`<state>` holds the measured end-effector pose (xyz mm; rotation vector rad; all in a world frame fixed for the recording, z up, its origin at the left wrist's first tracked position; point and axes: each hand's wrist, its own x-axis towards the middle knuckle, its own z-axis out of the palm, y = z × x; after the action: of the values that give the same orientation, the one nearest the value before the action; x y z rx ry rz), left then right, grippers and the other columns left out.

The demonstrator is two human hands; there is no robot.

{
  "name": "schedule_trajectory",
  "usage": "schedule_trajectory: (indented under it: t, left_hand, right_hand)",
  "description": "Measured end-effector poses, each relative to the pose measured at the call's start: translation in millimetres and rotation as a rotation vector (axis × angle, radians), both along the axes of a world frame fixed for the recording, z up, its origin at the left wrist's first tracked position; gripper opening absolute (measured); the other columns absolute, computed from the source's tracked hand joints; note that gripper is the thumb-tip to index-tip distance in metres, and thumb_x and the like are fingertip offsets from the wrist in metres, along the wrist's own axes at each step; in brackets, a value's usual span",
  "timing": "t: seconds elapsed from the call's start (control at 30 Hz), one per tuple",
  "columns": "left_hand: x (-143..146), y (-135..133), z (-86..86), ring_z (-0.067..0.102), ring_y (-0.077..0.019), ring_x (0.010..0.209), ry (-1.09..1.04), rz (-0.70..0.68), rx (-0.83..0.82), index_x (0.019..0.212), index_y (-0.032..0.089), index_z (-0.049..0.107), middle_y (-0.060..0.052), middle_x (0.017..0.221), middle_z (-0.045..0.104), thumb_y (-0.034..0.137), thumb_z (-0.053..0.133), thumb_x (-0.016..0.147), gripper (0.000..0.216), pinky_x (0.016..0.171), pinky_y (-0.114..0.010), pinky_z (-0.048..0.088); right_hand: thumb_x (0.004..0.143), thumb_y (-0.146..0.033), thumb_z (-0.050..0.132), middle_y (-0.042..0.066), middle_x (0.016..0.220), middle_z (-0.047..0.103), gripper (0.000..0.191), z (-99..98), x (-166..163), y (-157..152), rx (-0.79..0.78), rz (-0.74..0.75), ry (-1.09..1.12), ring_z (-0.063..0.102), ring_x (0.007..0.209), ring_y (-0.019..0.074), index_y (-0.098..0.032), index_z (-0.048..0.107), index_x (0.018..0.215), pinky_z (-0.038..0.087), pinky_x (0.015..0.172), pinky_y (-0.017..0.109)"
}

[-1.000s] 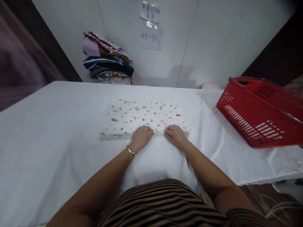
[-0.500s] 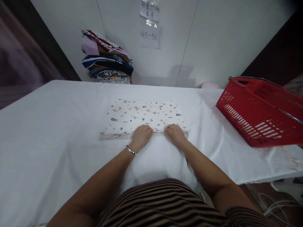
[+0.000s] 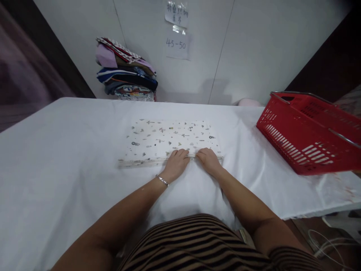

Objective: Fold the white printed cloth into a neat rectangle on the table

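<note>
A folded white cloth [image 3: 172, 135] with small grey and coloured prints lies flat on the table, its layered edge towards me. My left hand [image 3: 177, 162] wears a silver bracelet at the wrist and grips that near edge right of its middle, fingers curled over it. Close beside it, my right hand [image 3: 208, 160] pinches the same edge near the right corner. A narrow gap separates the two hands. Both thumbs are mostly hidden.
A white sheet covers the table [image 3: 70, 158]. A red plastic basket [image 3: 310, 131] with metal handles stands at the right. Behind the table's back left edge rises a stack of folded fabrics [image 3: 126, 71]. Handwritten papers [image 3: 176, 43] are taped to the wall.
My left hand has slid right along the cloth's near edge, closer to my right hand. My right hand and the cloth keep their places.
</note>
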<state>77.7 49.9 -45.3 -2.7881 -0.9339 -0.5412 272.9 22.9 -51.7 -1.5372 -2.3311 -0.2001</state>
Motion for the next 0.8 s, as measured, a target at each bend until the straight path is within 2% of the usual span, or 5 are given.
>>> schedule_trajectory:
  t: [0.17, 0.47, 0.67, 0.8]
  left_hand:
    - [6.3, 0.9, 0.7, 0.046, -0.0218, 0.103, 0.047, 0.022, -0.027, 0.078, 0.017, 0.06, -0.006, 0.109, 0.058, 0.015, 0.041, 0.088, 0.021, 0.086, -0.035, 0.036]
    - [5.0, -1.0, -3.3, 0.049, -0.0199, 0.102, -0.054, 0.038, -0.143, 0.085, 0.017, 0.06, -0.006, 0.108, 0.059, 0.014, 0.042, 0.087, 0.018, 0.086, -0.035, 0.039]
    - [5.3, -2.9, -1.4, 0.051, -0.0199, 0.1, -0.055, 0.04, -0.147, 0.085, 0.017, 0.06, -0.006, 0.108, 0.06, 0.013, 0.042, 0.087, 0.019, 0.085, -0.036, 0.04]
    - [4.9, -3.4, 0.4, 0.054, -0.0193, 0.096, -0.076, 0.034, -0.181, 0.088, 0.018, 0.058, -0.006, 0.102, 0.061, 0.019, 0.043, 0.088, 0.015, 0.082, -0.034, 0.041]
  right_hand:
    - [0.092, -0.023, 0.044, 0.007, 0.088, 0.061, 0.022, 1.5, -0.8, 0.1, -0.002, 0.003, 0.003, 0.048, 0.081, 0.0191, -0.017, 0.065, 0.091, 0.031, 0.07, 0.031]
    - [0.092, -0.023, 0.046, 0.007, 0.09, 0.062, 0.021, -0.5, -0.1, 0.1, -0.035, 0.046, 0.028, 0.049, 0.085, 0.019, -0.02, 0.066, 0.093, 0.032, 0.072, 0.031]
    - [0.091, -0.021, 0.046, 0.007, 0.092, 0.062, 0.021, 2.8, -0.1, -1.8, -0.032, 0.048, 0.044, 0.049, 0.086, 0.0188, -0.019, 0.066, 0.096, 0.032, 0.073, 0.031]
    - [0.091, -0.021, 0.046, 0.006, 0.092, 0.063, 0.02, 1.8, -0.2, -2.0, -0.027, 0.054, 0.042, 0.049, 0.086, 0.0185, -0.019, 0.066, 0.096, 0.032, 0.073, 0.03]
